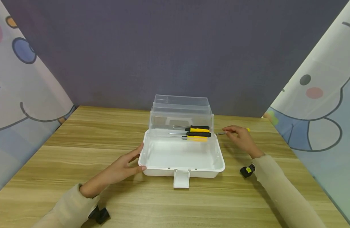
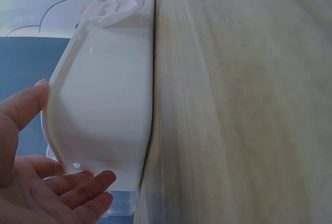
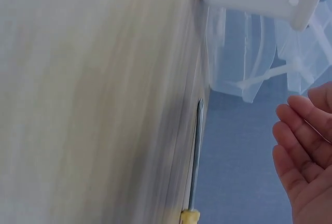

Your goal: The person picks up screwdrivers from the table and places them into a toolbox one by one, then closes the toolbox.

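1. We have the white plastic box (image 1: 157,173) in the middle of the head view, its stepped, clear plastic lid (image 1: 180,109) raised behind it and its white plastic latch (image 1: 181,179) hanging down in front.

2. We rest our left hand (image 1: 122,166), at lower left of centre, against the box's left front corner: thumb on the rim, fingers spread along the side wall. It touches rather than clutches, and seems to be steadying the box.

3. Our right hand (image 1: 239,136), right of centre, is loosely curved and holds nothing. In the right wrist view it hangs apart from the slim, metal-shafted screwdriver with a yellow handle (image 3: 196,156).

4. That screwdriver lies on the pale, wood-grained table (image 1: 106,136), just right of the box's back corner in the head view, its tip towards the box.

5. We see several screwdrivers with black or yellow handles (image 1: 198,134) across the upper right part of the box. We cannot tell whether they rest on its floor or in a clear tray, nor count them surely.

6. We judge the step in hand to be a reach over the loose screwdriver. The next move, as we read it, calls for lowering the right fingertips and pinching its shaft or handle, with the left hand keeping the box steady.
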